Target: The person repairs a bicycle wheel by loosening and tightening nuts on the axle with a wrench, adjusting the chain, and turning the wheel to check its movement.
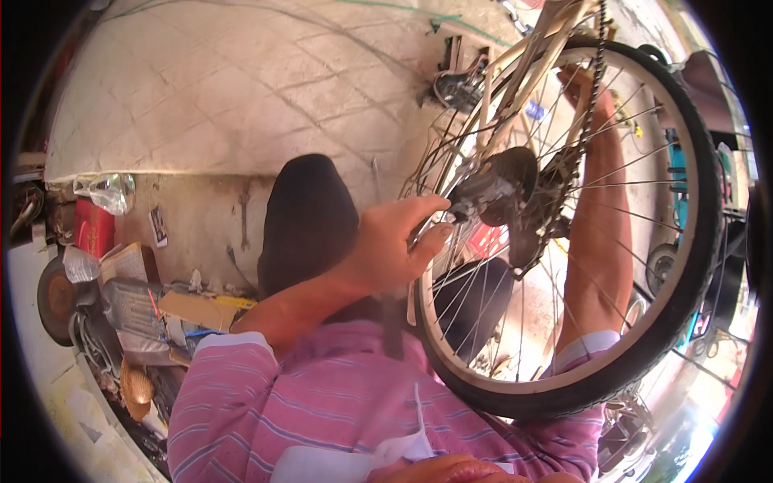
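A bicycle wheel with a black tyre (719,201) and thin spokes stands upright before me, in a pale bicycle frame (515,60). My left hand (394,237) is at the near side of its hub, thumb and forefinger curled round the axle end; what they pinch is too small to make out. Just beyond the fingertips is a dark round hub part (511,181). Behind the spokes my right arm reaches up, and my right hand (581,84) is near the upper rim by the chain (597,80). Its fingers are partly hidden.
Against the wall at left lie a red box (94,227), a clear plastic tray (135,306), cardboard (193,307) and a small wheel (55,299). A spanner-like tool (245,216) lies on the floor. A black shoe-like object (460,87) sits beyond the bicycle.
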A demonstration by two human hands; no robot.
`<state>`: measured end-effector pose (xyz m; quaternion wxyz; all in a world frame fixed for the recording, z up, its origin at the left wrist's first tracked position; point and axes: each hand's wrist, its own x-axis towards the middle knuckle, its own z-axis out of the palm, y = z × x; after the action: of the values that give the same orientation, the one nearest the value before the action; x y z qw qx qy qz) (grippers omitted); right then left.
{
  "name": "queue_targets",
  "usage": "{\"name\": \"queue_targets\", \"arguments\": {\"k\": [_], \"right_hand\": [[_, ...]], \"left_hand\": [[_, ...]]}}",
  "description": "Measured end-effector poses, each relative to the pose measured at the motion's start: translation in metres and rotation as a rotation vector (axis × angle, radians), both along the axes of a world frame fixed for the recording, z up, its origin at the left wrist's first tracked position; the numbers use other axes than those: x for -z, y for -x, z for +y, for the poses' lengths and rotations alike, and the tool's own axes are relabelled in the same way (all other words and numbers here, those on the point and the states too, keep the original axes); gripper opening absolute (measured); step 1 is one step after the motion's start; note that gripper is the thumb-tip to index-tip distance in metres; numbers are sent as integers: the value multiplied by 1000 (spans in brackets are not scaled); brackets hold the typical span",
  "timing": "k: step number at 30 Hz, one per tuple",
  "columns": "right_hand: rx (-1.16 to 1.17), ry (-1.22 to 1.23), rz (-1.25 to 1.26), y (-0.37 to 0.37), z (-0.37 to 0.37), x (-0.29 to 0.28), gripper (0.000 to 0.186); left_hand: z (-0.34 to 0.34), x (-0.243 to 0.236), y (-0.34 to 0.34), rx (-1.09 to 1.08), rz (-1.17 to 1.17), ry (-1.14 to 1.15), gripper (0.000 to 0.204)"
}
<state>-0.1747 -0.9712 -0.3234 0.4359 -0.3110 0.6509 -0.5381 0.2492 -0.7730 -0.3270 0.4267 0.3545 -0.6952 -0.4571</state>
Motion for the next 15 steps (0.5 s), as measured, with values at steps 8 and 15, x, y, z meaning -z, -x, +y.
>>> {"name": "queue_targets", "arguments": {"k": [8,15], "right_hand": [[1,21,25,-14,-10,4,33],[-12,124,-42,-16,-4,10,23]], "left_hand": [[-21,12,9,-62,29,554,45],[-33,-2,28,36,188,576,52]]}}
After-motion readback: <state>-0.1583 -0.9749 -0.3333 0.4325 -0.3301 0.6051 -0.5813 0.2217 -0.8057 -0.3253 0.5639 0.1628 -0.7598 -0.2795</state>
